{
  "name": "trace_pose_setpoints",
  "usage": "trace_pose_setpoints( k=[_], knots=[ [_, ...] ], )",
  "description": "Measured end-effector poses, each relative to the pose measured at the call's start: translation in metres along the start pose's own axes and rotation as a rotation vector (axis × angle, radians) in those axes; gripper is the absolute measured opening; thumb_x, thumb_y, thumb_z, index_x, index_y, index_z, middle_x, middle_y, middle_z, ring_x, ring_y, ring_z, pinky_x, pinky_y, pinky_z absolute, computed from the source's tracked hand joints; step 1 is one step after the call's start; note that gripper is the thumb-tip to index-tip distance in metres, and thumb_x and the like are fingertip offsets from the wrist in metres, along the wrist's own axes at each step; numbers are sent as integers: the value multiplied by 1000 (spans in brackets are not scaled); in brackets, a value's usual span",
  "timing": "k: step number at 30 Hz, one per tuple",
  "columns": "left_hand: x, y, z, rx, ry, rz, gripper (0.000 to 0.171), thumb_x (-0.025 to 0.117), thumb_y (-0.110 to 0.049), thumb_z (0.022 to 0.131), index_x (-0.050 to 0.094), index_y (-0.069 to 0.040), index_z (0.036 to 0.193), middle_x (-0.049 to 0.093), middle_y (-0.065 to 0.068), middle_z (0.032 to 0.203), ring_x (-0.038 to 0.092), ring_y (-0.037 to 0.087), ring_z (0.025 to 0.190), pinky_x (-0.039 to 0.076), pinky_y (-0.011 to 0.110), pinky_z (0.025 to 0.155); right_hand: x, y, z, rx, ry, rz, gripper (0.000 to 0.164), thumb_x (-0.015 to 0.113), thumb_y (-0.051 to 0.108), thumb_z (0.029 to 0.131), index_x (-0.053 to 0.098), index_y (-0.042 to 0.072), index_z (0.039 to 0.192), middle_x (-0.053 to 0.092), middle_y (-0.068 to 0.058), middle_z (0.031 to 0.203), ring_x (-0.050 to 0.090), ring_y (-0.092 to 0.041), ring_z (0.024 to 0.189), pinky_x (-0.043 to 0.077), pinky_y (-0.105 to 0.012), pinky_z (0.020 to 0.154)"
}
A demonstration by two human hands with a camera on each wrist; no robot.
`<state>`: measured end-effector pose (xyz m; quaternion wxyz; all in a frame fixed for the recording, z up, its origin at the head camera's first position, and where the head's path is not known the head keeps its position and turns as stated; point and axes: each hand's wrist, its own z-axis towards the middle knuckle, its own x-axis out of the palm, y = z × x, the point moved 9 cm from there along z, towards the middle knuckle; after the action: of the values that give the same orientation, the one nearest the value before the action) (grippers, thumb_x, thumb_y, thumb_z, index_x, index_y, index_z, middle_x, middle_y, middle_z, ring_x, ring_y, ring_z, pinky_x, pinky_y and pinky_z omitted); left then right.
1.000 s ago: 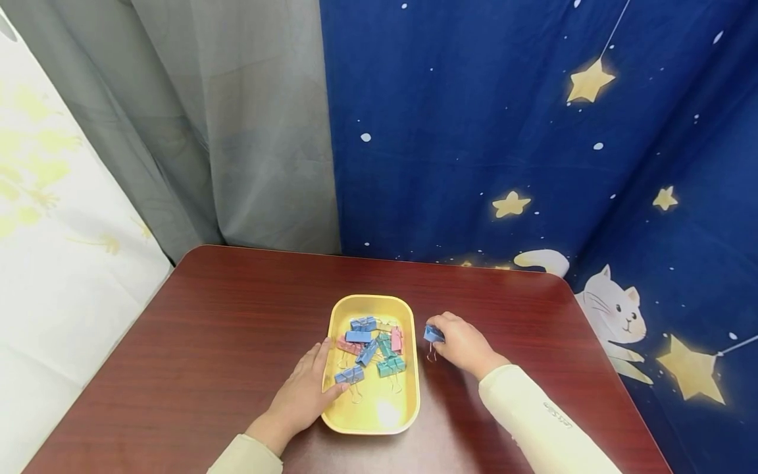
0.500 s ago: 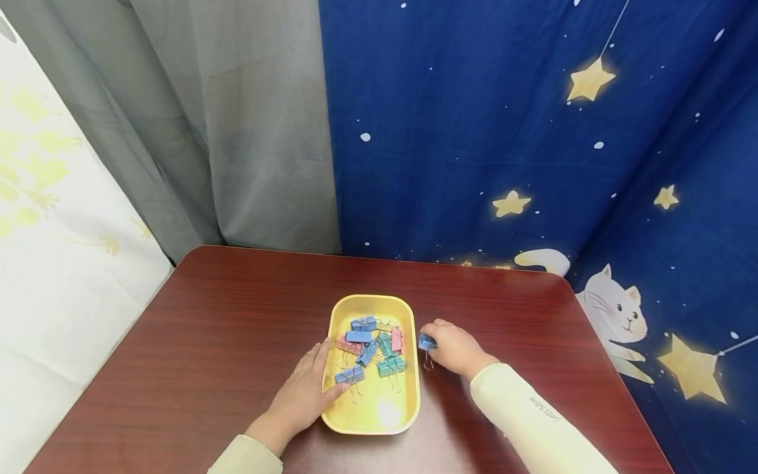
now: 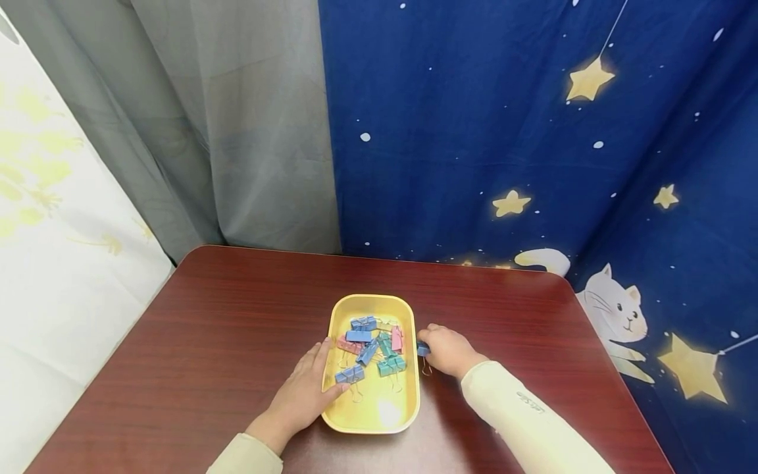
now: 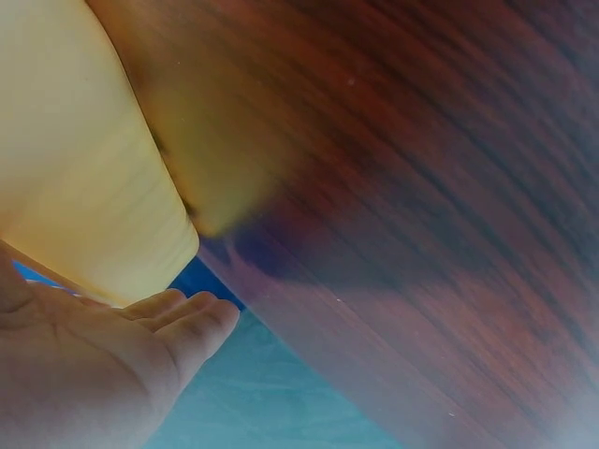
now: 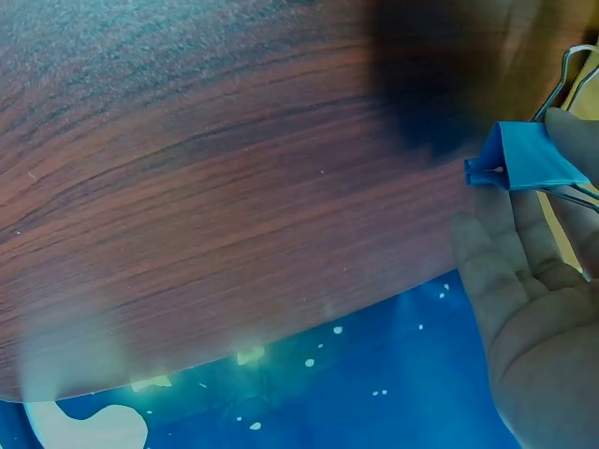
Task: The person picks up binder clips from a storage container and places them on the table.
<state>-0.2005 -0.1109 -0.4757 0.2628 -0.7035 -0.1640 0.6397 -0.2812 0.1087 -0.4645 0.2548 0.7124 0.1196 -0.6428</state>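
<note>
My right hand [image 3: 448,349] pinches a blue binder clip [image 5: 532,154] between thumb and fingers, just outside the right wall of a yellow tray [image 3: 372,416]. In the head view part of that clip is covered by the hand, and its wire handle hangs below. My left hand [image 3: 301,390] rests against the tray's left side with straight fingers, the thumb over the rim. Inside the tray lie several binder clips: a blue one [image 3: 349,375] near the thumb, a green one [image 3: 391,366], a pink one [image 3: 397,340] and others piled toward the back.
The tray stands on a dark red wooden table [image 3: 237,316]. Behind the table hang a grey curtain [image 3: 269,131] and a blue curtain [image 3: 444,131] with stars. White cloth [image 3: 71,263] hangs at the left.
My right hand has moved left and slightly toward me with the blue binder clip, up to the tray's right side. The left hand and the tray stay put.
</note>
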Motion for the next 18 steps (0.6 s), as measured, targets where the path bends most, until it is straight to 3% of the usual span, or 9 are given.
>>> trace_pose_setpoints(
  k=[18],
  knots=[
    [3, 1, 1, 10, 0, 9, 84, 70, -37, 87, 27, -2, 151, 34, 28, 149, 33, 42, 138, 32, 56, 109, 14, -3, -1, 31, 46, -54, 20, 71, -2, 72, 66, 10, 87, 53, 0, 76, 57, -20, 74, 53, -40, 69]
  ],
)
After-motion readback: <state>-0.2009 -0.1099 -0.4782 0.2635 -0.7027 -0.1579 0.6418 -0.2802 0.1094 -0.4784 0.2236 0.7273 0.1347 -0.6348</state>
